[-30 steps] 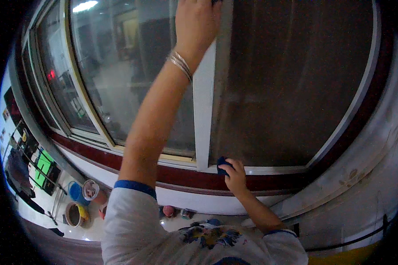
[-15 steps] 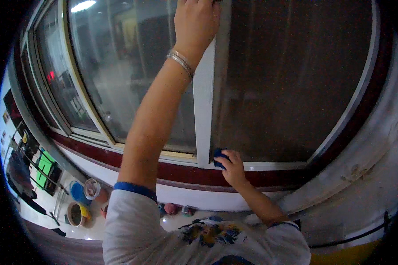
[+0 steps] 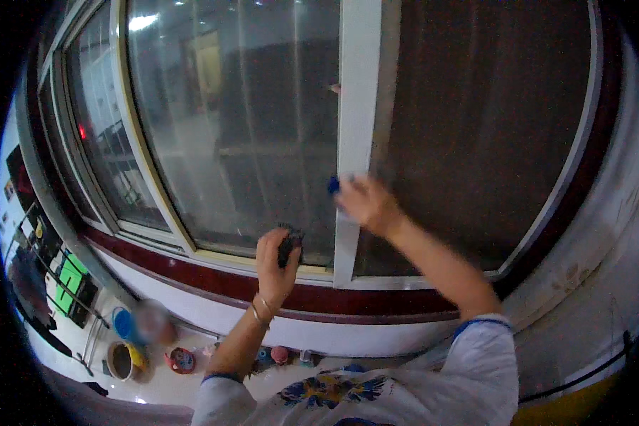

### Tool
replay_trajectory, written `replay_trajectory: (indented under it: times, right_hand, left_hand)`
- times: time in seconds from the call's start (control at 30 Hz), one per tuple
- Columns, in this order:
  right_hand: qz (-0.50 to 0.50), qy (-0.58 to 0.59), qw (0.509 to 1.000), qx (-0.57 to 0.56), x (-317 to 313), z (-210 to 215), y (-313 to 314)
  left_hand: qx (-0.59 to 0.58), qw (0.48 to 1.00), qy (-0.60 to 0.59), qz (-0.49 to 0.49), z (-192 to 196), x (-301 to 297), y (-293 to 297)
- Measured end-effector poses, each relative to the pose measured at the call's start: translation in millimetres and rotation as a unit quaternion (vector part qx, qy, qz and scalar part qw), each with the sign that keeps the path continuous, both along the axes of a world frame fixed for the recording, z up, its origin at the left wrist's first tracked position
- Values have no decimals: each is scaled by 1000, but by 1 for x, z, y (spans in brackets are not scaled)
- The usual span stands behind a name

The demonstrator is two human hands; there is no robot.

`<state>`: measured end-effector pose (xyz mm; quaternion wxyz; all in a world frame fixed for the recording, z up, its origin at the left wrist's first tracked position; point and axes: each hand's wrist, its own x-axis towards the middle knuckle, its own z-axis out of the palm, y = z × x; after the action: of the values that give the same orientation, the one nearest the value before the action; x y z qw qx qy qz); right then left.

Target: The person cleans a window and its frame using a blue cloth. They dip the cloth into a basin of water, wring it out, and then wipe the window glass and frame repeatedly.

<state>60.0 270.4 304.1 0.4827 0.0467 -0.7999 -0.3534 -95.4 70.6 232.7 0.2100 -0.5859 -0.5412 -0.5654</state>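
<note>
My left hand [image 3: 271,264] is closed around a dark, rough-edged scrubbing pad [image 3: 290,246], held near the lower right corner of the middle glass pane [image 3: 263,135]. Two thin bracelets circle that wrist. Across the white upright of the window frame [image 3: 359,85] reaches my right hand [image 3: 366,204], slightly blurred. Its fingers grip a small dark blue sponge-like pad [image 3: 333,186], which is at the upright's left edge beside the glass. Whether either pad presses on a surface, I cannot tell.
A dark mesh screen [image 3: 476,142] fills the right side. Below the window runs a dark red sill [image 3: 192,273] above a white wall. On the floor at the lower left stand a blue bucket [image 3: 123,324], a brown pot [image 3: 118,361] and a red-and-blue item [image 3: 180,361].
My left hand has come down from the top of the upright to the lower glass. My right hand has risen from the frame's bottom corner, with the blue pad still in it.
</note>
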Motion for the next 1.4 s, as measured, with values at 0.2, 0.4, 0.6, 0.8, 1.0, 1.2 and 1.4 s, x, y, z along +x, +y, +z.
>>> replay_trajectory:
  times: [0.2, 0.4, 0.6, 0.8, 1.0, 1.2, 1.4]
  right_hand:
    - [-43, 274, 960, -41, -46, 334, 30]
    - [-19, 287, 955, 66, -23, 381, -4]
    - [64, 69, 995, -42, -54, 55, 3]
    - [-11, -171, 979, -113, 20, -188, -39]
    - [-74, -51, 990, -106, -25, -10, -10]
    - [-75, 141, 987, -23, -19, 176, -1]
    - [-81, 1, 997, 12, -12, -67, -11]
  left_hand:
    - [-81, 989, -123, -2, -52, -18, -33]
    - [-80, 987, -129, -49, -79, -6, -20]
    - [-127, 978, -164, -11, -117, -8, -55]
    - [-182, 973, -138, -29, -148, 14, -55]
    - [-212, 972, -89, 45, -168, -8, -66]
    - [-264, 963, -20, 44, -161, -8, -51]
    - [-314, 946, 47, 69, -175, -8, -46]
